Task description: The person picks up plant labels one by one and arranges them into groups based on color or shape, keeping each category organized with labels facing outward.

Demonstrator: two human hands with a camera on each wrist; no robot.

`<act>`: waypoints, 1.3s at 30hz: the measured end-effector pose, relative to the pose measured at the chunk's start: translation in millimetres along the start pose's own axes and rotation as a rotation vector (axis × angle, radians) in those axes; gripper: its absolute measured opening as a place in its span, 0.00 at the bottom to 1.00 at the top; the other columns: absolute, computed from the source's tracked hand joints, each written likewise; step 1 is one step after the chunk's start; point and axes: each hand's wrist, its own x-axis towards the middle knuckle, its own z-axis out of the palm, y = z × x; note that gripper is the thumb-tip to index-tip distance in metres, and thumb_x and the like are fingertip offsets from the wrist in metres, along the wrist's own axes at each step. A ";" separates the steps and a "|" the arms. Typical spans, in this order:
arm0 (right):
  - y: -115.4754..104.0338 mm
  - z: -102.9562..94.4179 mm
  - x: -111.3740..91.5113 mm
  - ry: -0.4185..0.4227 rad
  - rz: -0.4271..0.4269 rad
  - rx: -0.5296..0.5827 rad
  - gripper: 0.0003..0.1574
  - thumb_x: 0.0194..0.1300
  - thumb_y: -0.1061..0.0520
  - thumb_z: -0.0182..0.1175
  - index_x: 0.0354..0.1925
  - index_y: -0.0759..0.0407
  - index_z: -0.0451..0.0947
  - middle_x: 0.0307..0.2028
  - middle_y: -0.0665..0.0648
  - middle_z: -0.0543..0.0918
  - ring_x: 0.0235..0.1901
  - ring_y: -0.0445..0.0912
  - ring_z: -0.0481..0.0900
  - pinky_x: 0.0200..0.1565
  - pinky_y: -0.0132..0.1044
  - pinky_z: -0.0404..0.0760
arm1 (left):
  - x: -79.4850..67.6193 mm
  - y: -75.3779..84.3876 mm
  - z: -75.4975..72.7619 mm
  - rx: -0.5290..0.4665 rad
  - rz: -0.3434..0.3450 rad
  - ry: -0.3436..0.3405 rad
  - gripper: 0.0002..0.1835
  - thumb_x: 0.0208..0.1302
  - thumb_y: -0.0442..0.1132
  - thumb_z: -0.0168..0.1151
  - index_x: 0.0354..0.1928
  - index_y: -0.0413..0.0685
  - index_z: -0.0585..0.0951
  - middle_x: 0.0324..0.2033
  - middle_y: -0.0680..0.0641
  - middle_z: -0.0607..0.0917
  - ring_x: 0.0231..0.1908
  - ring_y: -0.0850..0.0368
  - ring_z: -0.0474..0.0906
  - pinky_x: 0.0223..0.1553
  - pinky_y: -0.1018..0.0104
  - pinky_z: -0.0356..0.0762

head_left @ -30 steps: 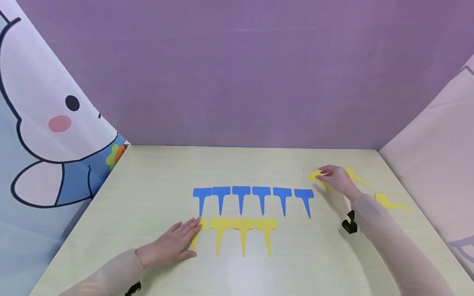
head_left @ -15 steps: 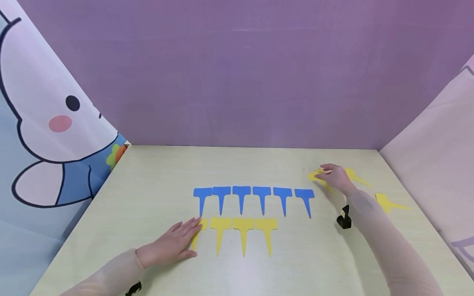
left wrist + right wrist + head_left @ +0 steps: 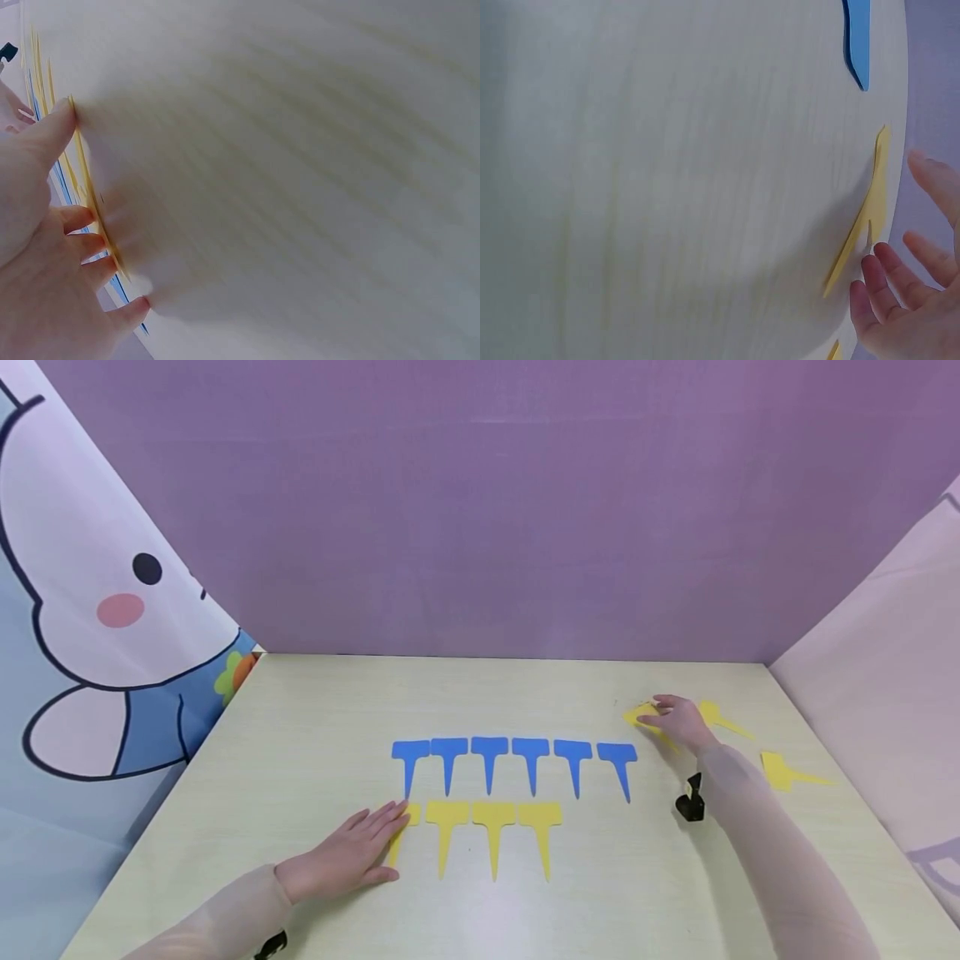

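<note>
My left hand [image 3: 348,858] rests with straight fingers on the leftmost yellow T-shaped plant label [image 3: 413,814], covering part of it. Three more yellow plant labels [image 3: 493,815] continue that row to the right, stems toward me. Beyond them runs a row of several blue plant labels [image 3: 530,747]. At the back right, my right hand [image 3: 681,722] hovers at a slanted yellow plant label [image 3: 636,716], thumb over its head. In the right wrist view the fingers are spread apart beside this label [image 3: 878,176], pinching nothing.
Two loose yellow labels lie farther right: one label [image 3: 723,721] behind my right hand, another label [image 3: 787,772] near the right side of the pale tabletop [image 3: 600,893]. A purple backdrop [image 3: 480,527] stands along the table's far edge, with printed cloth at both sides.
My right forearm has swung slightly left, while the right hand stays at the same yellow label and its fingers part a little. The left hand and both rows have not moved.
</note>
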 end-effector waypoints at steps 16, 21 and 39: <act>0.0 3.8 5.4 -0.052 0.103 -0.028 0.48 0.58 0.45 0.57 0.63 0.72 0.49 0.61 0.73 0.56 0.58 0.64 0.56 0.58 0.57 0.57 | 1.2 -2.5 3.1 0.006 -0.007 -0.011 0.39 0.59 0.60 0.47 0.64 0.38 0.57 0.66 0.41 0.54 0.64 0.46 0.49 0.61 0.47 0.51; -0.8 5.7 6.4 -0.040 0.081 -0.039 0.47 0.58 0.47 0.57 0.63 0.73 0.50 0.61 0.73 0.56 0.59 0.65 0.55 0.57 0.57 0.57 | 0.9 -1.6 2.1 0.001 -0.008 -0.006 0.39 0.59 0.60 0.47 0.64 0.38 0.58 0.65 0.41 0.54 0.64 0.45 0.50 0.60 0.46 0.51; 7.2 11.4 11.4 0.054 -0.035 -0.067 0.42 0.55 0.51 0.61 0.58 0.76 0.58 0.56 0.75 0.63 0.52 0.64 0.64 0.52 0.55 0.66 | 1.3 -2.8 4.8 -0.004 -0.012 -0.008 0.40 0.59 0.62 0.45 0.64 0.38 0.57 0.66 0.41 0.53 0.65 0.46 0.48 0.61 0.47 0.50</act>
